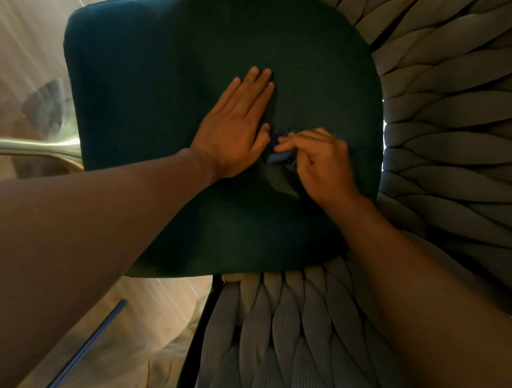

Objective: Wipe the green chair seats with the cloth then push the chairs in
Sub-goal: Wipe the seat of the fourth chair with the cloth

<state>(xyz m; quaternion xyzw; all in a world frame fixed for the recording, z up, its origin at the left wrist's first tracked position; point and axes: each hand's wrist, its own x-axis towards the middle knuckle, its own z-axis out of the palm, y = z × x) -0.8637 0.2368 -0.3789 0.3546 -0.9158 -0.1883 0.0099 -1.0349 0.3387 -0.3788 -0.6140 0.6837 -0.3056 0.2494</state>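
The seat (178, 74) is a dark green, rounded-square cushion seen from above, lying flat inside a woven grey rope backrest. The cloth (278, 152) is small, dark blue and crumpled, resting right of the seat's middle, mostly covered by fingers.

A pale, sunlit wood-plank floor (22, 37) fills the left side. A thick grey woven-rope chair frame (456, 124) curves along the right and bottom. A brassy metal base (22, 146) and dark blue metal legs (89, 346) stand at left.
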